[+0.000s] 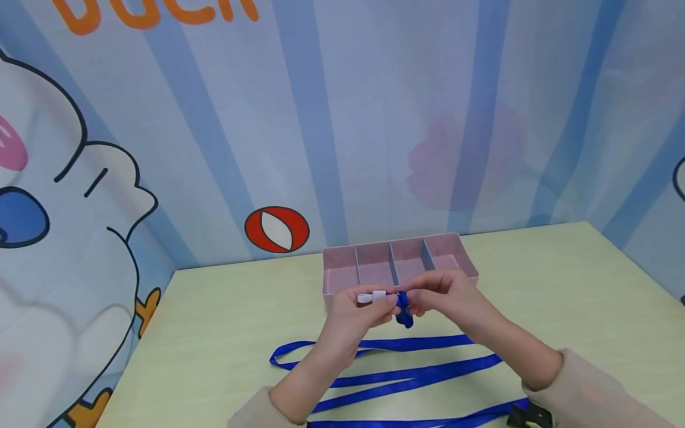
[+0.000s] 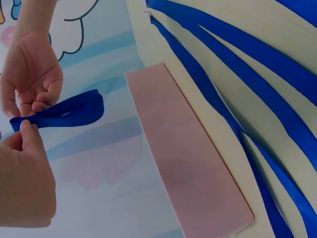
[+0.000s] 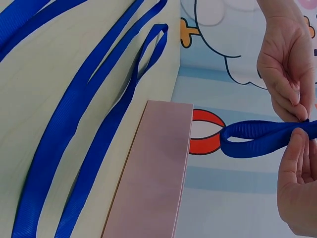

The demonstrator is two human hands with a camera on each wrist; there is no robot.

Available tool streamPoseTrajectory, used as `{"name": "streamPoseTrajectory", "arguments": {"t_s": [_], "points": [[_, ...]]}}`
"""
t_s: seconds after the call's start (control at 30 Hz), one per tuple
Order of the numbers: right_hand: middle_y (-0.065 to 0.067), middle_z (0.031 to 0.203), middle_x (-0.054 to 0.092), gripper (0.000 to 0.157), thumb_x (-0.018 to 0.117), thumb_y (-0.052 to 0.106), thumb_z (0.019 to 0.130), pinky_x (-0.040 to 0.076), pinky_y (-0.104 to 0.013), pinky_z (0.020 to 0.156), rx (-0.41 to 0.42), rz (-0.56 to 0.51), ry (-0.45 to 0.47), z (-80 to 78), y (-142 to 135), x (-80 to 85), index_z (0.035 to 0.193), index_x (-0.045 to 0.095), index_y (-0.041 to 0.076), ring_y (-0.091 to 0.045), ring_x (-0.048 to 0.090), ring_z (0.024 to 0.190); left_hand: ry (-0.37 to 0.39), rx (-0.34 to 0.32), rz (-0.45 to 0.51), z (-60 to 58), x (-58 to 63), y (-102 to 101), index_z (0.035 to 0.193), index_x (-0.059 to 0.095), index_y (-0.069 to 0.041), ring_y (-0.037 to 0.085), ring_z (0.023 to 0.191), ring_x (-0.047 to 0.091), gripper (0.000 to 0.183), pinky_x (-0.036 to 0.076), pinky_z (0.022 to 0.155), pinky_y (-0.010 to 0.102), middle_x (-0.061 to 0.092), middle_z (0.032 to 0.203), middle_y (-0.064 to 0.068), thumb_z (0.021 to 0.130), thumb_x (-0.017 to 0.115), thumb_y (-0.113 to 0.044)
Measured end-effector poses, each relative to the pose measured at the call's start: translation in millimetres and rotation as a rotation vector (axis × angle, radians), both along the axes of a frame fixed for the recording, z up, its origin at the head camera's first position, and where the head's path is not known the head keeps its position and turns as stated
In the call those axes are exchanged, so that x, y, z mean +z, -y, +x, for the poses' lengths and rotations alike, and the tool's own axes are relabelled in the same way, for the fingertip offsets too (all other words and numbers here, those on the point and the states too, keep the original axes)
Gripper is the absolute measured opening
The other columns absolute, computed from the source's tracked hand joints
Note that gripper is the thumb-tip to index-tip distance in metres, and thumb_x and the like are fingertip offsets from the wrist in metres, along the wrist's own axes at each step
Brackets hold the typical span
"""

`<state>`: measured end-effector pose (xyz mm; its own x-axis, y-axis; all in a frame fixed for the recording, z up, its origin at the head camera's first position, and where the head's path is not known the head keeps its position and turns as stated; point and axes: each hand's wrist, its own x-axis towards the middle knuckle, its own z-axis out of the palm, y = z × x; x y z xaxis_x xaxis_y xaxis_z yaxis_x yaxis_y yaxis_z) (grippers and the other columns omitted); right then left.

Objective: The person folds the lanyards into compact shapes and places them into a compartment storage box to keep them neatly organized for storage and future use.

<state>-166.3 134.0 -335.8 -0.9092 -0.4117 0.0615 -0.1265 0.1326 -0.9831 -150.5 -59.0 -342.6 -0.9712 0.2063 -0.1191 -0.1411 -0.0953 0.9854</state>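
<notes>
My left hand pinches a folded blue ribbon and has a small white piece against its fingers. My right hand pinches the same ribbon from the other side, fingertips close to the left ones. Both hands are raised above the table, in front of the pink box. A doubled loop of the ribbon sticks out from between the fingertips in the left wrist view and the right wrist view. Fingers hide where the white piece joins the ribbon.
Long blue ribbon strands lie across the pale table below the hands, partly covered by the forearms. The pink box with grey dividers stands behind the hands, near the wall cloth. A dark object sits by the right sleeve.
</notes>
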Motion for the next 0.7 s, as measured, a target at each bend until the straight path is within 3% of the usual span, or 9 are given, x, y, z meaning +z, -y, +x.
{"name": "streamPoseTrajectory", "arguments": {"t_s": [0.37, 0.7], "points": [[-0.011, 0.089, 0.065, 0.026, 0.067, 0.020, 0.087, 0.054, -0.029, 0.074, -0.075, -0.001, -0.065, 3.4, 7.1, -3.5, 0.100, 0.063, -0.002, -0.023, 0.062, 0.078, -0.018, 0.002, 0.045, 4.7, 3.2, -3.8, 0.110, 0.065, 0.003, 0.021, 0.091, 0.066, 0.029, 0.053, 0.082, 0.032, 0.067, 0.100, 0.013, 0.086, 0.066, -0.014], [-0.011, 0.081, 0.062, 0.020, 0.069, 0.017, 0.085, 0.053, -0.028, 0.063, -0.114, 0.046, -0.119, 2.9, 12.0, -6.3, 0.096, 0.064, 0.001, -0.022, 0.057, 0.069, -0.026, -0.005, 0.017, 6.6, 2.8, -1.7, 0.106, 0.067, 0.000, 0.021, 0.092, 0.063, 0.029, 0.052, 0.085, 0.035, 0.066, 0.099, 0.011, 0.083, 0.071, -0.016]]}}
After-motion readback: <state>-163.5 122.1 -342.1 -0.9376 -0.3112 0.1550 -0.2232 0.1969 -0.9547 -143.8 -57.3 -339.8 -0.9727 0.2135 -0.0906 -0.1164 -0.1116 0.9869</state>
